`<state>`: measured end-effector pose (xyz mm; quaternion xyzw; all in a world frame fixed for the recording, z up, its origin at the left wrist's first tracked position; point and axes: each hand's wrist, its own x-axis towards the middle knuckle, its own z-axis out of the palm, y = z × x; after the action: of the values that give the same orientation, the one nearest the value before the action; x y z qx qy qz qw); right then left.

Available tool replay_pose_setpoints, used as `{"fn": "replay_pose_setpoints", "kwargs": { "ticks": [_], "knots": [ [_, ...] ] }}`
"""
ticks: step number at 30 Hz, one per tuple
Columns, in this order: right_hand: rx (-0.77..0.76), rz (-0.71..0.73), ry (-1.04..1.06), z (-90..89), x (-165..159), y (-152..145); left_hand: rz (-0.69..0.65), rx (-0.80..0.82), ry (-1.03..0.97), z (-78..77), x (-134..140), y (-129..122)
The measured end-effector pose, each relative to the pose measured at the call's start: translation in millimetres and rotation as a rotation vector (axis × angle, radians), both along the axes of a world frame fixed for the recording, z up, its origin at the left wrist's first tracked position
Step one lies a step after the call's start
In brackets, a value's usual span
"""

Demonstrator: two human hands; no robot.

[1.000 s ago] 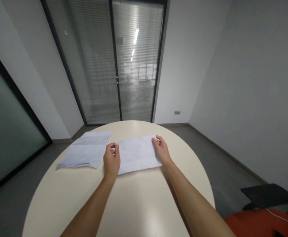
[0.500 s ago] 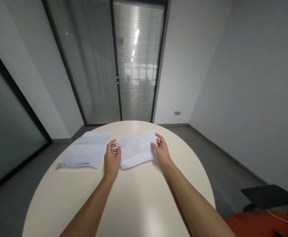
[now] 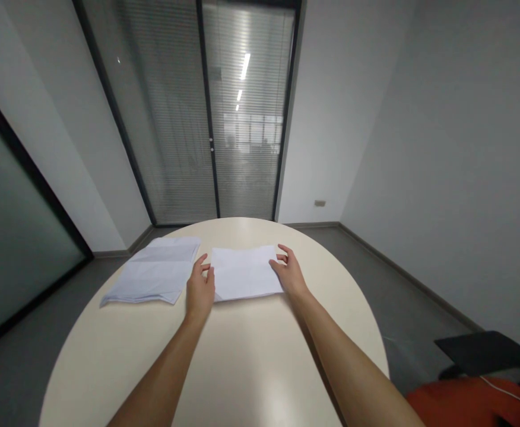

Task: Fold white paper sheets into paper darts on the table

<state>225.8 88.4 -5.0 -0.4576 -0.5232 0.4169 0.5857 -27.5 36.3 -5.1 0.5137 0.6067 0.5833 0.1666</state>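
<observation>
A white rectangular paper, seemingly folded, lies on the round table with its near edge roughly facing me. At its left edge is my left hand, fingers curved and apart, thumb close against the edge. My right hand is at the opposite edge. Its thumb rests on the paper's margin while the index finger reaches past the corner, apart from the thumb. Left of my left hand lies a larger creased stack of white paper, its layers showing along the near edge.
Beyond the table stands a glass partition with blinds and a dark frame. A wall socket is low on the right wall section. At lower right are a black chair part and a red-orange surface with a white cable.
The paper between my hands has turned from tilted to nearly level and now lies flatter, its creased face no longer showing. Both hands have shifted slightly. The stack at left stays put.
</observation>
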Motion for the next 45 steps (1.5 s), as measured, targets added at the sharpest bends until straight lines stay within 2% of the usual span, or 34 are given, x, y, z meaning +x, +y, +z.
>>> {"fn": "replay_pose_setpoints", "kwargs": {
  "ticks": [3,8,13,16,18,21,23,26,31,37,39,41,45],
  "knots": [
    [-0.016,-0.029,-0.095,-0.8,4,1,0.021,-0.024,0.095,-0.1,1,-3],
    [-0.031,-0.061,-0.473,0.0,12,-5,0.006,-0.008,0.440,-4.8,5,-6],
    [-0.051,-0.127,-0.774,16.7,13,-20,-0.192,-0.020,0.749,-7.8,14,-13],
    [0.079,-0.177,-0.956,28.8,8,-28,-0.300,-0.110,0.917,-6.6,23,-23],
    [0.152,-0.144,-0.975,33.4,1,-32,-0.359,-0.158,0.987,-6.5,29,-29],
    [0.237,0.003,-0.969,32.8,-13,-38,-0.397,-0.195,1.039,-6.8,38,-33],
    [0.265,0.151,-1.017,29.1,-22,-44,-0.414,-0.222,1.051,-5.5,44,-34],
    [0.208,0.324,-1.160,24.2,-30,-52,-0.422,-0.296,1.067,0.5,50,-36],
    [-0.040,0.314,-1.294,24.2,-24,-52,-0.437,-0.406,1.118,12.9,51,-40],
    [-0.197,0.107,-1.350,21.6,-15,-43,-0.414,-0.423,1.130,12.3,47,-42],
    [-0.170,0.042,-1.364,22.0,-15,-44,-0.392,-0.406,1.135,9.8,47,-42],
    [-0.087,0.042,-1.357,24.3,-17,-46,-0.367,-0.396,1.142,7.8,49,-41],
    [0.083,0.254,-1.284,30.0,-24,-54,-0.321,-0.397,1.157,6.8,52,-38]
  ]
}}
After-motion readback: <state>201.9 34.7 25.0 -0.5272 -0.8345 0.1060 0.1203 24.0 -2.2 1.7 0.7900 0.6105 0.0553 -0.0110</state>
